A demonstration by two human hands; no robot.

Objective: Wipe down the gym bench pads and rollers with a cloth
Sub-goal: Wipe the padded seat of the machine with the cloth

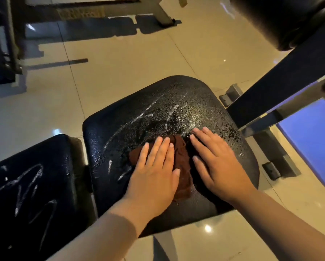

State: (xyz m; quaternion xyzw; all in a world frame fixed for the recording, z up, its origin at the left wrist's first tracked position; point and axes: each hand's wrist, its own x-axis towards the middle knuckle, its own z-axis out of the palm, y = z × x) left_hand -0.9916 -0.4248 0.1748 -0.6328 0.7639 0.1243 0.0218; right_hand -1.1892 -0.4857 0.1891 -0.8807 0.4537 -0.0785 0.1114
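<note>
The white streaks (148,113) on the seat pad (205,102) were loose smears, and I could not read them as letters. More such streaks crossed the 2nd pad (35,185), which sat at 8 o'clock from the seat pad with a narrow gap between them.

The seat pad was black, with a pebbled, leather-like skin, rounded corners and a slightly domed top. Its middle looked wet and glossy, with fine droplets toward the 3 o'clock edge.

The cloth (182,157) was a dark brown, soft, crumpled rag. It lay on the seat pad toward 6 o'clock from the pad's middle, bunched into a long ridge running from 12 to 6.

Both hands lay flat with fingers straight, side by side and slightly apart, with the ridge between them. The left hand (154,172) pressed down on the cloth's 9 o'clock half, fingers together and pointing to 12. The right hand (216,161) rested at the cloth's 3 o'clock side, fingers spread toward 11; I could not tell whether it lay on the cloth or on bare pad.

A dark metal beam (270,102) ran from the seat pad toward 2 o'clock, where a black padded roller (282,21) sat. The floor (120,63) was glossy beige tile. A blue mat (312,132) lay at 3 o'clock.
</note>
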